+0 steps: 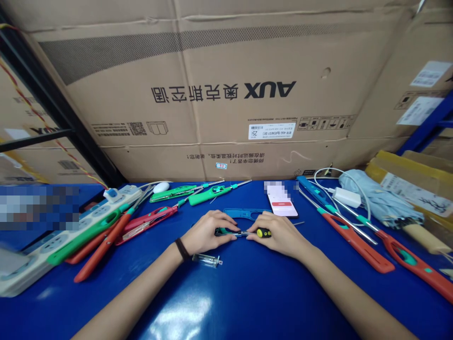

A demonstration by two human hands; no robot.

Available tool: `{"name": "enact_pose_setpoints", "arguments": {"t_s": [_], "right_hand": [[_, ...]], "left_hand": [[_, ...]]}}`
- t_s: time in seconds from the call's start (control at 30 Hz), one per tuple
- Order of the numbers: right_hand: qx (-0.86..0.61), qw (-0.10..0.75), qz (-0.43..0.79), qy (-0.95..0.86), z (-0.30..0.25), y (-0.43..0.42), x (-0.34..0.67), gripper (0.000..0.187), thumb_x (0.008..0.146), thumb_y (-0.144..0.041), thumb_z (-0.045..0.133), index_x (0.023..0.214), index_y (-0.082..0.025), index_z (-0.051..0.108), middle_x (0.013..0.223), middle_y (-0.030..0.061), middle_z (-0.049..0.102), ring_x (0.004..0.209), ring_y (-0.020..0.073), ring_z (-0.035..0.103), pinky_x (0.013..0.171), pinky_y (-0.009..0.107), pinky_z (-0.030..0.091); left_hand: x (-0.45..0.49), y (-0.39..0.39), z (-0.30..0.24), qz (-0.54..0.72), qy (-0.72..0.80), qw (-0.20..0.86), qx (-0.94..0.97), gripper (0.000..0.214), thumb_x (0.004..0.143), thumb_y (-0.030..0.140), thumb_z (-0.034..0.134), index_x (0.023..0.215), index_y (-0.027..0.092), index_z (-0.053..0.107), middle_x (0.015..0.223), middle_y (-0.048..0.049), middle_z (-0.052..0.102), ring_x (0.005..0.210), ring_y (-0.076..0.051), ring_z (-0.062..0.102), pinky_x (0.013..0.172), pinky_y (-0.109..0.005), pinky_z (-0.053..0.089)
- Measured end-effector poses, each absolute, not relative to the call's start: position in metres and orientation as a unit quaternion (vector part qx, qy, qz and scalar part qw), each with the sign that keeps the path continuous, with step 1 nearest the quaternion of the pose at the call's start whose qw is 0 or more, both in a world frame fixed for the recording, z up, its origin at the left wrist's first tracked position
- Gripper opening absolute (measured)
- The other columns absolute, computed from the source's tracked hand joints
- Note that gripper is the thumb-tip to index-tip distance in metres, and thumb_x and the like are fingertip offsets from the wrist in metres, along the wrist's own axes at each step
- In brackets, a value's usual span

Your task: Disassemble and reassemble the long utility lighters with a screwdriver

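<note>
My left hand (210,231) is closed around a small dark part with a green edge (223,231), mostly hidden by the fingers. In my right hand (274,231) is a short screwdriver (264,232) with a yellow and black handle. Its shaft lies level and meets the small part between my fingertips; whether the tip sits in it is too small to tell. Just beyond both hands lies a blue plastic lighter shell (244,213). A clear fuel tank (208,260) rests on the blue table by my left wrist. Behind my right hand a thin metal rod (299,223) partly shows.
Several long-necked lighters lie at both sides, among them a green one (85,236) on a white power strip (46,250) and a red one (357,243). A phone (281,198) lies behind my right hand. A folded umbrella (382,198) is far right; cardboard boxes (212,56) stand behind.
</note>
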State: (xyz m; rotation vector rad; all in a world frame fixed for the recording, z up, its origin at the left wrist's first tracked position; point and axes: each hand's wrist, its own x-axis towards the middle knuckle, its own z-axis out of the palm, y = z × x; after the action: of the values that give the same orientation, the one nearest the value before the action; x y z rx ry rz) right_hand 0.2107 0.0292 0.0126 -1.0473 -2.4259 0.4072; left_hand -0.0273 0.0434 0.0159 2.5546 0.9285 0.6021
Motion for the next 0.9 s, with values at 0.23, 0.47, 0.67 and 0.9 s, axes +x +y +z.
{"name": "enact_pose_setpoints", "arguments": {"t_s": [0.23,0.47,0.67,0.9], "right_hand": [[-0.385,0.243,0.113,-0.883,0.0107,0.0307,0.21,0.014,0.084,-0.033,0.061,0.09,-0.024,0.07,0.086,0.0018,0.068,0.085,0.0169,0.059,0.073,0.027,0.046],[-0.374,0.215,0.126,-0.893,0.0152,0.0289,0.2097,0.018,0.089,-0.028,0.053,0.096,-0.023,0.069,0.09,0.0037,0.068,0.088,0.0176,0.058,0.075,0.028,0.046],[-0.36,0.223,0.136,-0.895,0.0152,0.0287,0.2061,0.016,0.089,-0.024,0.055,0.096,-0.022,0.068,0.09,0.0037,0.068,0.088,0.0175,0.057,0.075,0.027,0.045],[-0.349,0.221,0.148,-0.898,0.0158,0.0304,0.205,0.015,0.088,-0.023,0.056,0.096,-0.021,0.069,0.089,0.0027,0.067,0.086,0.0164,0.056,0.075,0.026,0.044]], "left_hand": [[-0.0248,0.0431,0.0146,0.231,0.322,0.216,0.893,0.022,0.079,0.032,0.068,0.099,0.023,0.068,0.1,-0.0011,0.07,0.093,-0.016,0.063,0.086,-0.028,0.044],[-0.0244,0.0411,0.0132,0.235,0.346,0.214,0.883,0.024,0.079,0.033,0.068,0.101,0.024,0.067,0.098,-0.0006,0.07,0.089,-0.017,0.062,0.081,-0.028,0.046],[-0.024,0.0404,0.0121,0.238,0.355,0.208,0.88,0.025,0.078,0.032,0.068,0.102,0.024,0.066,0.101,0.0002,0.07,0.091,-0.017,0.063,0.081,-0.026,0.046],[-0.0229,0.0387,0.0124,0.232,0.334,0.201,0.891,0.019,0.081,0.03,0.066,0.099,0.023,0.065,0.098,0.0004,0.07,0.089,-0.017,0.062,0.081,-0.027,0.046]]}}
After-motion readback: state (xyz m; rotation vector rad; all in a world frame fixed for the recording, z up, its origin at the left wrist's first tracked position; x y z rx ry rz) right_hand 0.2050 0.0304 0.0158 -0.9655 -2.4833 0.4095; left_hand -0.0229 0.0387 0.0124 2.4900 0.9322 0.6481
